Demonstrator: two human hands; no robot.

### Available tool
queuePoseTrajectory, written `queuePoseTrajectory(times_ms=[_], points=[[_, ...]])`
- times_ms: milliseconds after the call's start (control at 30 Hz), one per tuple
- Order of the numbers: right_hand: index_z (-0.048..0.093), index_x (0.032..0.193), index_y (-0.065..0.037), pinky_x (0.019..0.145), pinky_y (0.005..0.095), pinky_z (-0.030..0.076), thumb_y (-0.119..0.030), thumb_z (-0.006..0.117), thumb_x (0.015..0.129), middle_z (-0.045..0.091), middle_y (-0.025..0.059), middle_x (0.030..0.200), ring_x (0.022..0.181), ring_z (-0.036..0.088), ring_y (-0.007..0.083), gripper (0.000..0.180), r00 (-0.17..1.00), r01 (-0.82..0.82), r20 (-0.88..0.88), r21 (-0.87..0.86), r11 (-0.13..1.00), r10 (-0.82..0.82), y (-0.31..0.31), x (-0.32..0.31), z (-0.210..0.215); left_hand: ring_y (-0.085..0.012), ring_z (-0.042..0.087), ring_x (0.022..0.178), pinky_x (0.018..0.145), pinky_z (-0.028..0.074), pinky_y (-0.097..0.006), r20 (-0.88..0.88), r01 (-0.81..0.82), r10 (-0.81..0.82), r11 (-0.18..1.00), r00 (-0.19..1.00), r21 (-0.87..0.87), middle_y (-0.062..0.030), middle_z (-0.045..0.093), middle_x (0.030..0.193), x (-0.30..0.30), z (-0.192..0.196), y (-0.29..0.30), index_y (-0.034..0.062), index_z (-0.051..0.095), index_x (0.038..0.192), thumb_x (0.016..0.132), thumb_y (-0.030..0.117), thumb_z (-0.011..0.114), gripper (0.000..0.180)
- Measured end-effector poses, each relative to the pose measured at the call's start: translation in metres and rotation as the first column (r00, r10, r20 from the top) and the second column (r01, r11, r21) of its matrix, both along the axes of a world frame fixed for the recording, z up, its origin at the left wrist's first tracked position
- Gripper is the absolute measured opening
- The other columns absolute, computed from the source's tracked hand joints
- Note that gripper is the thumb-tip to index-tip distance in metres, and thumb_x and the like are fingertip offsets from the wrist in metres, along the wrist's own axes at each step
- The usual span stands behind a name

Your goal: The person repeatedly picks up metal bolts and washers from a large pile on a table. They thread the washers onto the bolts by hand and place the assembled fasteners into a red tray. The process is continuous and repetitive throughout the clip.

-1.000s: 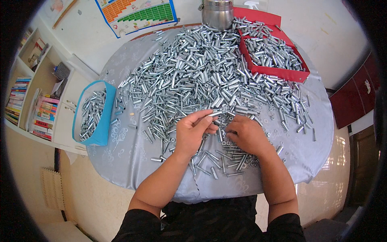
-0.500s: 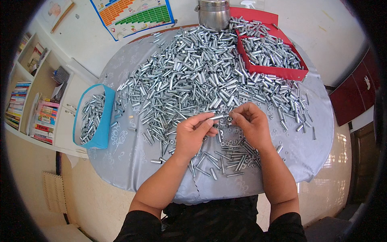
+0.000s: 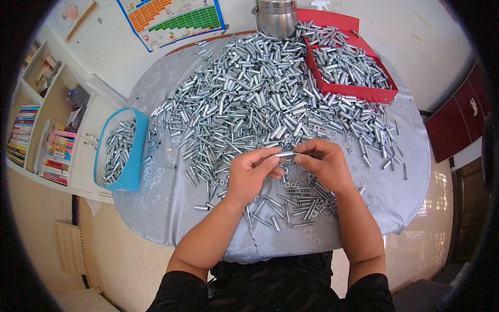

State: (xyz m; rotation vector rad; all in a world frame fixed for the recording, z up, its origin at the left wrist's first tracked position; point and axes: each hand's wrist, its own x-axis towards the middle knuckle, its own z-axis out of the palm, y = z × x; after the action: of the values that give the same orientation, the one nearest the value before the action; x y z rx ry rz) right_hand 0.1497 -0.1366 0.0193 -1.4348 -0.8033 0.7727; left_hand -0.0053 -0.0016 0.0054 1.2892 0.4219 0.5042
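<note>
The left hand [image 3: 248, 174] pinches a metal tube [image 3: 284, 154] over the tabletop [image 3: 150, 218], near the pile [image 3: 244, 88]; the right hand [image 3: 327, 165] pinches the tube's right end.

Bright indoors | glare on floor [image 3: 422, 226] right | edges bowed, corners black

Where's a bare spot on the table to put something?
Bare cloth shows between the blue bin and left forearm, and right of the right forearm, out to its edge. It's crowded at the big metal heap and among the bolts between the forearms.
</note>
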Motion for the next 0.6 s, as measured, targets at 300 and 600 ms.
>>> queuePoseTrajectory(times_ms=[300, 600], points=[[0.069, 0.094, -0.002, 0.067, 0.0240, 0.048, -0.005, 0.074, 0.080, 0.066, 0.0016, 0.082, 0.073, 0.061, 0.0103, 0.015, 0.995, -0.039, -0.097, -0.025, 0.999, 0.036, -0.004, 0.009, 0.006, -0.0177, 0.069, 0.073, 0.065, 0.059, -0.028, 0.037, -0.042, 0.045, 0.994, 0.998, -0.098, -0.0159, 0.070, 0.098, 0.000, 0.003, 0.001, -0.0041, 0.063, 0.114, 0.092, 0.005, 0.059, 0.024], [0.068, 0.084, -0.007, 0.068, 0.0399, 0.049, -0.016, 0.076, 0.068, 0.062, 0.0104, 0.081, 0.076, 0.061, 0.0310, 0.020, 0.483, 0.029, 0.853, -0.243, 0.970, 0.199, -0.004, 0.004, -0.002, -0.0178, 0.069, 0.073, 0.066, 0.059, -0.028, 0.043, -0.087, 0.092, 0.990, 0.995, -0.113, -0.0171, 0.070, 0.099, 0.001, 0.000, 0.002, -0.0047, 0.063, 0.114, 0.092, 0.004, 0.059, 0.024]])
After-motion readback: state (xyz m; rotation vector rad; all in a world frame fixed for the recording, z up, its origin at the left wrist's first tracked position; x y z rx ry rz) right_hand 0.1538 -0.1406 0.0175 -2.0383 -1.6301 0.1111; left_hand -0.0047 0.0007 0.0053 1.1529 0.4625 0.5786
